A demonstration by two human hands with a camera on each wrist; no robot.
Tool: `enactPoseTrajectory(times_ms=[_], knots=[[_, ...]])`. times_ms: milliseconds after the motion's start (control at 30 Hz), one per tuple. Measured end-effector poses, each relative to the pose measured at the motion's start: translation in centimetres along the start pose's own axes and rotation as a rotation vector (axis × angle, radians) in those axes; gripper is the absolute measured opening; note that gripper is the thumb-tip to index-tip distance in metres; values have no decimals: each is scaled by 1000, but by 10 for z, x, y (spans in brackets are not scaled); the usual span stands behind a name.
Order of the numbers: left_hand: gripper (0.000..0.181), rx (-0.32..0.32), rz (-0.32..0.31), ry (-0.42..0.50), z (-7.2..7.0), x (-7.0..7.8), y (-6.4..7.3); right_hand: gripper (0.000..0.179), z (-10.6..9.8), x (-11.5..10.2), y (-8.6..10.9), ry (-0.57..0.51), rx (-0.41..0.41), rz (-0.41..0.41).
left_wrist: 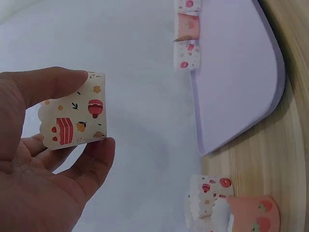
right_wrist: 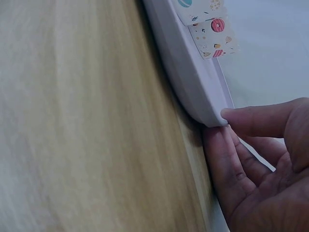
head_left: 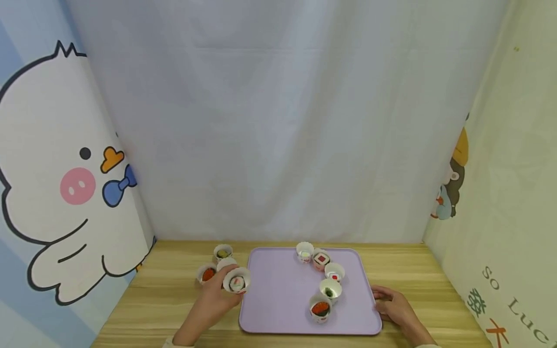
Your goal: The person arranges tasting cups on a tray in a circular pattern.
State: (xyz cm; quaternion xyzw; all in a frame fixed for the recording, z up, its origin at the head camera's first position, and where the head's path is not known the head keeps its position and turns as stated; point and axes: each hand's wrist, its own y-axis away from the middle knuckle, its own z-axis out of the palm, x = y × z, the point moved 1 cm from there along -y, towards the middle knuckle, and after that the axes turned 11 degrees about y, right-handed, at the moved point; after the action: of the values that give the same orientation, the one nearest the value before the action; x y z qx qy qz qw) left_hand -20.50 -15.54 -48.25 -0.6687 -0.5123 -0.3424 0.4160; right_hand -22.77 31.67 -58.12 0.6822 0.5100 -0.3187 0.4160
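My left hand [head_left: 210, 300] holds a white paper baking cup [head_left: 237, 280] just left of the lilac tray [head_left: 274, 309]. A small pale sushi-like piece lies inside it. In the left wrist view, thumb and fingers grip the cup [left_wrist: 79, 116] from opposite sides, and cake and flower prints show on its wall. My right hand [head_left: 395, 305] is at the tray's right edge; the right wrist view shows thumb and fingers pinching the tray's rim [right_wrist: 215, 113]. Several filled cups stand on the tray's right half, among them one with an orange-red topping [head_left: 320, 309] nearest me.
On the wooden table [head_left: 152, 299] left of the tray stand a cup with a red topping [head_left: 208, 274], a cup with a greenish piece [head_left: 223, 252] and another cup [head_left: 226, 262] partly hidden by my left hand. A pale curtain [head_left: 278, 145] hangs behind the table.
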Motion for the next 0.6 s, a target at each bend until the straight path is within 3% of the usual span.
enactPoseTrajectory(times_ms=[333, 600], knots=[[63, -140, 82, -73, 39, -5, -2, 61, 0, 1, -2, -1, -3, -5], [61, -164, 144, -15, 73, -11, -7, 60, 0, 3, -3, 4, -4, 3]])
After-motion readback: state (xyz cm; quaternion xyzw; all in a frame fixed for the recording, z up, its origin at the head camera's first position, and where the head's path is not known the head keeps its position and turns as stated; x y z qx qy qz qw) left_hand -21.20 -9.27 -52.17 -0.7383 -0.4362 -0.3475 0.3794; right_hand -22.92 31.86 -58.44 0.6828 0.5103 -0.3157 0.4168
